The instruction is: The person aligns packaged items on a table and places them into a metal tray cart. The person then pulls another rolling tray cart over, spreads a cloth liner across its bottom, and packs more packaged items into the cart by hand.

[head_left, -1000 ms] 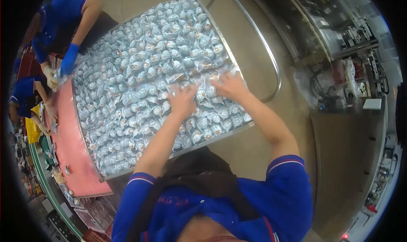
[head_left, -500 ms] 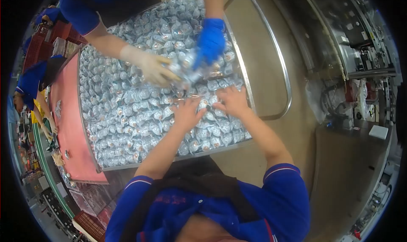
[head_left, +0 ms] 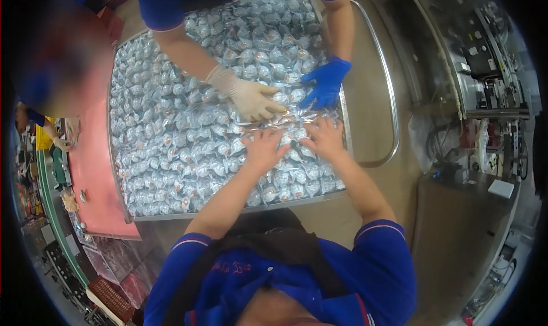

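"Fingers first: how do they stand?"

"Spread wide on both. From my station I see the left hand [head_left: 264,151] and right hand [head_left: 326,140] palm-down, fingertips on the wrapped pieces [head_left: 283,178]; whether either pinches anything, I can't tell."

"And where are the pieces?"

"In rows across the metal-edged tray [head_left: 346,118], under and around both hands. A co-worker's white glove [head_left: 253,99] and blue glove [head_left: 327,82] sit just beyond, near the fingertips."
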{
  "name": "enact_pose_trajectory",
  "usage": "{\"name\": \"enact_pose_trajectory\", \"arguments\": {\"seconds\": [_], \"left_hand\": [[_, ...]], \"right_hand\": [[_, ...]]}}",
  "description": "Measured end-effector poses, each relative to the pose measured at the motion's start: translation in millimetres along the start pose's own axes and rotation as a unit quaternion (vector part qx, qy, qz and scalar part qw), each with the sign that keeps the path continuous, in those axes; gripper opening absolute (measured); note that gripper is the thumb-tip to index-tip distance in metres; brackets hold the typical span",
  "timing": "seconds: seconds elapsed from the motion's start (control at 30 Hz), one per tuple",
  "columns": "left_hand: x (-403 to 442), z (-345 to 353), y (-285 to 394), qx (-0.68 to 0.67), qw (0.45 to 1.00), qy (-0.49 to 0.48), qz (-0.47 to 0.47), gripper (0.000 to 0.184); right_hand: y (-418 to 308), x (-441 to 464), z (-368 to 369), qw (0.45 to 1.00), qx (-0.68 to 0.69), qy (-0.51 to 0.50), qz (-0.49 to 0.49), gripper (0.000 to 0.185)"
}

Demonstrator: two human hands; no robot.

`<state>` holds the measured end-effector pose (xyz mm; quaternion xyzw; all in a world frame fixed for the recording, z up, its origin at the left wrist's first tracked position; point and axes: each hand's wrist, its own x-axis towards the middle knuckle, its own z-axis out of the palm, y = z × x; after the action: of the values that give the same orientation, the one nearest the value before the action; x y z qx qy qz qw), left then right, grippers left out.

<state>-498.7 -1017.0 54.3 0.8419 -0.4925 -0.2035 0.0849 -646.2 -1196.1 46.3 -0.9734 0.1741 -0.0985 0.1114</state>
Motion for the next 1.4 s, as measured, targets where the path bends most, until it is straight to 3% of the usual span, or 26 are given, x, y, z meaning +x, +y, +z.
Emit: {"name": "enact_pose_trajectory", "arguments": {"seconds": [0.1, 0.2, 0.23, 0.27, 0.3, 0.33, 0.37, 0.43, 0.53, 0.57, 0.63, 0.67, 0.73, 0.8, 0.9, 0.97, 1.0, 1.07, 1.13, 1.2, 1.27, 1.33, 1.4], "left_hand": [[0, -7, -4, -0.027, 0.999, -0.045, 0.003, 0.058], [-9, -3, -20, -0.030, 0.998, -0.019, 0.046, 0.061], [-17, 11, -28, -0.015, 0.995, 0.052, 0.081, 0.064], [-28, 4, -32, -0.035, 0.995, 0.015, 0.094, 0.063], [-39, 2, -41, -0.066, 0.989, 0.029, 0.129, 0.060], [-49, 11, -53, -0.115, 0.980, 0.076, 0.142, 0.055], [-82, -19, -51, -0.066, 0.986, 0.113, 0.101, 0.051], [-115, -7, -98, -0.158, 0.946, 0.248, 0.136, 0.046], [-217, -40, -161, -0.300, 0.903, 0.307, 0.032, 0.041], [-255, -34, -185, -0.268, 0.883, 0.385, -0.018, 0.038], [-343, -29, -229, -0.305, 0.848, 0.405, -0.156, 0.039], [-391, -24, -245, -0.327, 0.817, 0.418, -0.225, 0.039], [-487, -12, -255, -0.293, 0.742, 0.526, -0.296, 0.035], [-578, 13, -254, -0.287, 0.664, 0.587, -0.363, 0.034], [-699, 66, -242, -0.274, 0.560, 0.632, -0.460, 0.036], [-774, 111, -221, -0.226, 0.492, 0.668, -0.511, 0.036], [-798, 134, -202, -0.212, 0.458, 0.677, -0.535, 0.036], [-845, 161, -152, -0.205, 0.382, 0.679, -0.593, 0.034], [-883, 183, -105, -0.234, 0.274, 0.728, -0.583, 0.034], [-925, 231, -73, -0.200, 0.213, 0.739, -0.608, 0.036], [-953, 258, -42, -0.138, 0.141, 0.721, -0.664, 0.036], [-957, 259, -20, -0.114, 0.058, 0.754, -0.644, 0.035], [-960, 316, -22, -0.082, 0.032, 0.794, -0.601, 0.033]], "right_hand": [[3, 1, 3, 1.000, -0.007, -0.012, -0.017, 0.044], [0, 4, 4, 0.995, 0.014, -0.094, 0.015, 0.046], [1, 1, 9, 0.997, -0.014, -0.082, 0.003, 0.047], [1, -2, 11, 0.997, -0.038, -0.066, -0.016, 0.049], [-3, 2, 5, 0.990, -0.016, -0.136, 0.026, 0.051], [0, 3, 9, 0.989, -0.028, -0.144, 0.022, 0.054], [-2, 0, 13, 0.993, -0.057, -0.100, -0.002, 0.057], [-12, 0, 8, 0.995, -0.073, -0.063, -0.011, 0.060], [-42, -1, 1, 0.996, -0.080, 0.016, -0.041, 0.051], [-54, 3, 4, 0.992, -0.088, 0.057, -0.063, 0.047], [-104, 28, -7, 0.998, -0.026, 0.019, -0.052, 0.042], [-111, 43, 14, 0.989, 0.008, 0.077, -0.123, 0.037], [-178, 73, 20, 0.983, 0.126, 0.013, -0.132, 0.029], [-263, 93, 33, 0.951, 0.180, 0.022, -0.250, 0.028], [-429, 89, 47, 0.904, 0.241, -0.039, -0.350, 0.027], [-523, 94, 100, 0.852, 0.274, -0.104, -0.433, 0.027], [-572, 82, 115, 0.816, 0.262, -0.082, -0.508, 0.028], [-671, 21, 92, 0.737, 0.219, -0.135, -0.625, 0.025], [-744, -31, 95, 0.706, 0.256, -0.211, -0.626, 0.025], [-803, -73, 107, 0.658, 0.274, -0.228, -0.663, 0.025], [-848, -101, 131, 0.620, 0.232, -0.277, -0.696, 0.026], [-886, -122, 138, 0.584, 0.118, -0.311, -0.740, 0.027], [-922, -139, 148, 0.570, 0.099, -0.335, -0.744, 0.027]]}}
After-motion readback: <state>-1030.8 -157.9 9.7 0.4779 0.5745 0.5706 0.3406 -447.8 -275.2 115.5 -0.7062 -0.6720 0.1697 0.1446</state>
